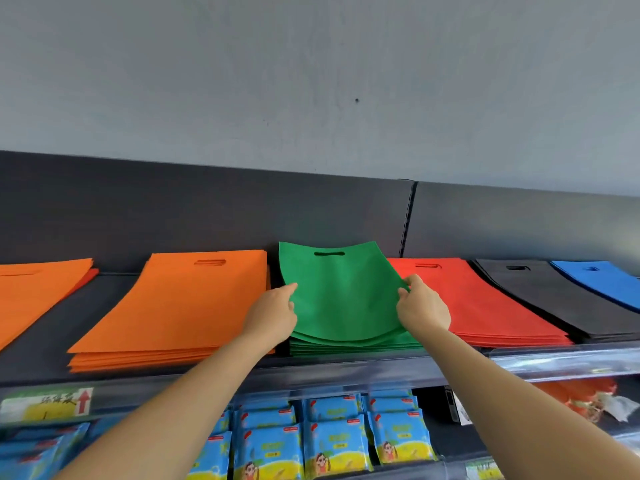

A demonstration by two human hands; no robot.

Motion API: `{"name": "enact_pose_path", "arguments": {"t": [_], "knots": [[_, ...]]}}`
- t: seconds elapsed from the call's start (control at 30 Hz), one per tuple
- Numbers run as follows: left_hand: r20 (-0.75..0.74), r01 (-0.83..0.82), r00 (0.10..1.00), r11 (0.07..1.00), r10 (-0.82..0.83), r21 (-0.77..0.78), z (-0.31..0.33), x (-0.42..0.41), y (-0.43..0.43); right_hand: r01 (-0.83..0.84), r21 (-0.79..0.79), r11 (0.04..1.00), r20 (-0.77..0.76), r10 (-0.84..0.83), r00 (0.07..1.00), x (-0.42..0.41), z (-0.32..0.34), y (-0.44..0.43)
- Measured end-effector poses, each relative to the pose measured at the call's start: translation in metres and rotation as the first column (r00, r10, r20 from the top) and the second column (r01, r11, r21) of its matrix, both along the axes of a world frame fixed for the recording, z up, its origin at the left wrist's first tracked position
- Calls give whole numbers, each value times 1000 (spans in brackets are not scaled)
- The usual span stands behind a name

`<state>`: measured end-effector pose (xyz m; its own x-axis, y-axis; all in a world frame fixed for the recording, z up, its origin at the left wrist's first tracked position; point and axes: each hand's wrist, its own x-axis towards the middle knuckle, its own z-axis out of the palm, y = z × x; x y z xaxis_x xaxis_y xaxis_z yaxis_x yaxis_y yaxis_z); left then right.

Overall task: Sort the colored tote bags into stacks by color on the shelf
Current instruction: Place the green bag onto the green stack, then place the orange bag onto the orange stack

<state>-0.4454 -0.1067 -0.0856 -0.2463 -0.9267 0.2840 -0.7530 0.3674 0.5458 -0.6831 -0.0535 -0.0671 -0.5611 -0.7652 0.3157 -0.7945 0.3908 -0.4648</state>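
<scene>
Two bare forearms reach up from the lower edge of the view, over a lower shelf row of blue snack packets (332, 441) and a price label with a red arrow (48, 405). The left hand (273, 311) holds the left edge of a green tote bag (343, 292), its fingers closed on the fabric with the forefinger lying along the edge. The right hand (420, 306) pinches the right edge, thumb on top and fingers curled beneath. The bag bows between the two hands, its cut-out handle toward the dark back panel and its near edge curving down over the green stack (356, 346) beneath it.

That stack lies on the upper shelf (346, 372), about the middle of a row of flat stacks. Just beside it on the left is an orange stack (180, 306), and further left another orange stack (31, 289) with a red edge showing under it. To the right come a red stack (485, 306), a black stack (554, 299) and a blue stack (602, 282), each overlapping or touching the next. A grey wall (311, 81) rises behind
</scene>
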Motion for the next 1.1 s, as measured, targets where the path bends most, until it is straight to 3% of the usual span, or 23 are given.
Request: {"name": "enact_pose_path", "arguments": {"t": [0.23, 0.4, 0.63, 1.1], "knots": [[338, -52, 940, 998, 42, 20, -8, -14, -1, -3, 207, 978, -206, 46, 978, -24, -3, -3], [473, -101, 875, 994, 104, -30, -6, -18, 1, -37, 267, 963, -280, 114, 953, -27, -2, -5], [493, -161, 842, 974, 221, -161, 9, 7, 8, -315, 238, 919, -253, 372, 893, 20, 6, -25], [540, -433, 670, 858, 510, -274, 29, 169, 47, -688, 288, 666, -198, 745, 638, 185, 15, -50]]}}
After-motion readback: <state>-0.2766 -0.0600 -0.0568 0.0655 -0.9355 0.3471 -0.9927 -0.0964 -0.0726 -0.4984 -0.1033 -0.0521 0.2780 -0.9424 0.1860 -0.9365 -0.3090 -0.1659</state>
